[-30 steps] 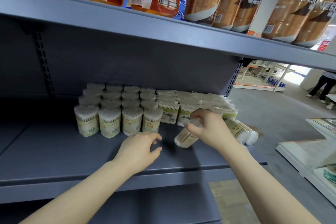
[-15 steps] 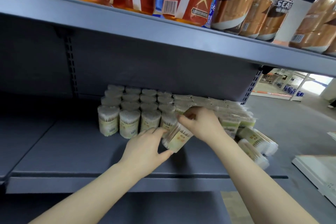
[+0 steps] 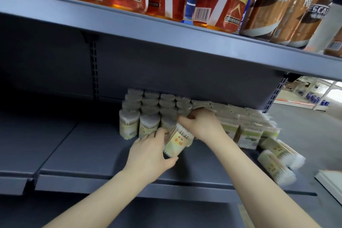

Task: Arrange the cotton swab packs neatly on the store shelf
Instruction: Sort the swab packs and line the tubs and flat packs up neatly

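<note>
The round, clear-wrapped cotton swab pack with a yellow label [image 3: 177,141] is tilted at the right front corner of the upright block of round swab packs [image 3: 148,113]. The left hand [image 3: 154,151] cups its base and the right hand [image 3: 200,126] pinches its top, probably to stand it up. Its long axis leans, top end up and rightward.

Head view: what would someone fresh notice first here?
Both hands meet mid-shelf on one tilted swab pack: the left hand cups it from below, the right hand grips its top. Behind stand upright packs in rows, and two fallen packs lie at the shelf's right end.
</note>
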Tool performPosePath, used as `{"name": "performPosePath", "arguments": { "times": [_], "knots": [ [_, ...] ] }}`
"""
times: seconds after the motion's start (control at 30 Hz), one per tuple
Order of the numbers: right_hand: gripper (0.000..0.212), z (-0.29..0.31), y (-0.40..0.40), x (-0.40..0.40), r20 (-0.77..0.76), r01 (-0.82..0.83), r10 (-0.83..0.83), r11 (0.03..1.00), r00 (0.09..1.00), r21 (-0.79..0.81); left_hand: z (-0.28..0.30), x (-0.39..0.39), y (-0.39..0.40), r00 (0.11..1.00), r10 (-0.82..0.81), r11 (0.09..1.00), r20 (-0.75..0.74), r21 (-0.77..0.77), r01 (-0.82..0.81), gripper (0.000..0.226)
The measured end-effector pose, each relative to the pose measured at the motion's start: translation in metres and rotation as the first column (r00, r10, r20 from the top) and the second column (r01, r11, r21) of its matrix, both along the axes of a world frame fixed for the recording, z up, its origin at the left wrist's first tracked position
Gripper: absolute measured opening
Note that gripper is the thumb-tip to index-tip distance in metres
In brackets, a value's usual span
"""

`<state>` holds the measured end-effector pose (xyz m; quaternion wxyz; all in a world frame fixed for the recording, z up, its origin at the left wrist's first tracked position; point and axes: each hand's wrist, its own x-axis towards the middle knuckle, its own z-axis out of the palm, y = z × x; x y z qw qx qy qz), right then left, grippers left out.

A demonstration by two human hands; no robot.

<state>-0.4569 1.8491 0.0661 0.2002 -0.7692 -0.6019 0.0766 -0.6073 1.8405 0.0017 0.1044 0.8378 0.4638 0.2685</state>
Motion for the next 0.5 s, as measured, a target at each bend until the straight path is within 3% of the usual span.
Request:
{"name": "performPosePath", "arguments": {
  "times": [0.17,0.33,0.5],
  "knots": [
    [0.06,0.0,0.0,-0.005,-0.045,-0.106,0.107,0.994,0.993,0.023,0.0,-0.01,0.005,0.999,0.021,0.999,0.024,-0.031,-0.02,0.044],
    [0.023,0.003,-0.003,-0.004,-0.165,-0.211,0.234,0.966,0.958,0.147,-0.002,-0.02,0.014,0.983,0.022,0.98,0.184,-0.196,0.015,0.032],
    [0.02,0.002,-0.003,-0.006,-0.344,-0.199,0.255,0.961,0.904,0.191,-0.003,-0.026,0.02,0.952,0.024,0.949,0.306,-0.307,0.075,0.02]
  ]
}}
